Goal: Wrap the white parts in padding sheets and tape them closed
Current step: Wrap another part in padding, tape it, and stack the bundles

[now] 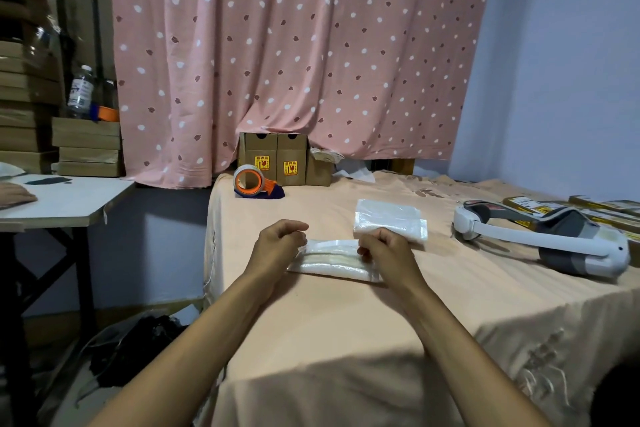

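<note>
A long white part wrapped in a translucent padding sheet (332, 259) lies on the peach-covered table (346, 322) in the middle of the view. My left hand (278, 241) pinches its left end with curled fingers. My right hand (386, 250) pinches its right end the same way. Just behind my right hand sits a stack of folded padding sheets (389, 218). An orange tape dispenser (252, 184) with a roll of tape stands at the table's far left corner.
Brown cardboard boxes (277, 159) stand against the pink curtain at the back. A white and grey headset (554, 236) lies on the right, with flat yellow-labelled packages (540, 206) behind it. A white side table (62, 201) and stacked cartons are at left.
</note>
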